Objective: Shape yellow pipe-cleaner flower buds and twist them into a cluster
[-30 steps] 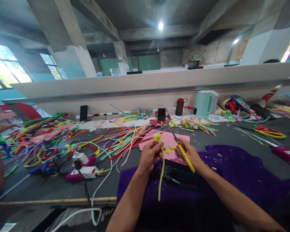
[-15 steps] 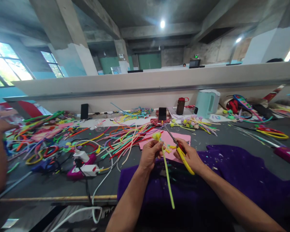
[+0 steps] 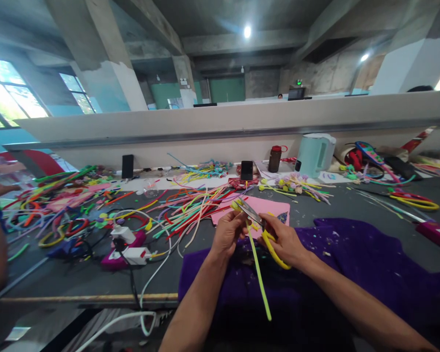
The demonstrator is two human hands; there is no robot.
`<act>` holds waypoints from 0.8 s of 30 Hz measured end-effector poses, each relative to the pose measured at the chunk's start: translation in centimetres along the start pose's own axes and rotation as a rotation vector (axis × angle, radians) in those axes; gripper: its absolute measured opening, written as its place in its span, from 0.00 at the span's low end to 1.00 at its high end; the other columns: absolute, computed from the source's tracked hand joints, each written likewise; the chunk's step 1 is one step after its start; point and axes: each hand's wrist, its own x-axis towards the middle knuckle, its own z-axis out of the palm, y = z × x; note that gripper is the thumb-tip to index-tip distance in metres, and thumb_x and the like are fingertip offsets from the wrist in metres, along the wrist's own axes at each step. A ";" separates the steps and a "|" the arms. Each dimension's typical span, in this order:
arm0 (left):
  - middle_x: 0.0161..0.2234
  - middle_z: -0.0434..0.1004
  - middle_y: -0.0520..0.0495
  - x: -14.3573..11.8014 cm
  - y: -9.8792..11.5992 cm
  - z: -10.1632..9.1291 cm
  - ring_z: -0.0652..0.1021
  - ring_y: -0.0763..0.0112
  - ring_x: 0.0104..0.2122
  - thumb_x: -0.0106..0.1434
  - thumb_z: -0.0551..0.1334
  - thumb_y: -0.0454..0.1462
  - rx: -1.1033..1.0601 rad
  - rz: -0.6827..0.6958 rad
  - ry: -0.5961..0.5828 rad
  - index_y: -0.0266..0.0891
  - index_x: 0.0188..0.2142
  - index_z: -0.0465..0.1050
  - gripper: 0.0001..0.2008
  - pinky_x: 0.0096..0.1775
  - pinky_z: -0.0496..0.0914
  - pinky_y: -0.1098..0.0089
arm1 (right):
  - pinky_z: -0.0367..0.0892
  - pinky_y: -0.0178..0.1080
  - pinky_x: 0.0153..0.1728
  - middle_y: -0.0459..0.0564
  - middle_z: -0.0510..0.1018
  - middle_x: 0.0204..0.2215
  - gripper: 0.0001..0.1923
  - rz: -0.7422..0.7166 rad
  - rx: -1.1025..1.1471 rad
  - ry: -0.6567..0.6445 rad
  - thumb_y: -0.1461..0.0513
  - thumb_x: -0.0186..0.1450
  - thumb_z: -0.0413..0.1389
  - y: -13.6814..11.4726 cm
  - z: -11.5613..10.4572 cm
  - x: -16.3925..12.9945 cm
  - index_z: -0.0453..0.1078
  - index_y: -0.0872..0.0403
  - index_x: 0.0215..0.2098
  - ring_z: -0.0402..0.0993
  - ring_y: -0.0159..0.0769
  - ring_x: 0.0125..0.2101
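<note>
The left hand [image 3: 228, 233] pinches a yellow-green pipe cleaner [image 3: 258, 274] near its curled top while the right hand [image 3: 284, 239], closed around yellow-handled scissors [image 3: 264, 230], lays the blades against that top, above a purple cloth [image 3: 352, 264] and pink sheet [image 3: 275, 208] on the littered table [image 3: 77, 278].

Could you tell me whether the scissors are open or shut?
Shut, it seems: the scissors in the right hand show one narrow blade line at the yellow tuft.
</note>
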 end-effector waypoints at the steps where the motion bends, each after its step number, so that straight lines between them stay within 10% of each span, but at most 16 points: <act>1: 0.19 0.71 0.54 0.0 -0.1 0.0 0.67 0.84 0.12 0.46 0.67 0.43 0.010 0.009 0.002 0.34 0.25 0.67 0.15 0.13 0.56 0.81 | 0.65 0.36 0.31 0.50 0.72 0.35 0.26 -0.001 -0.012 -0.002 0.57 0.59 0.53 0.0 0.0 0.0 0.57 0.54 0.54 0.69 0.34 0.30; 24: 0.18 0.70 0.54 -0.3 -0.5 0.1 0.67 0.83 0.13 0.50 0.65 0.41 0.099 0.104 -0.011 0.35 0.24 0.66 0.12 0.15 0.59 0.80 | 0.66 0.36 0.35 0.52 0.72 0.41 0.27 0.007 0.045 0.023 0.55 0.59 0.54 0.3 0.1 0.0 0.56 0.54 0.55 0.69 0.35 0.34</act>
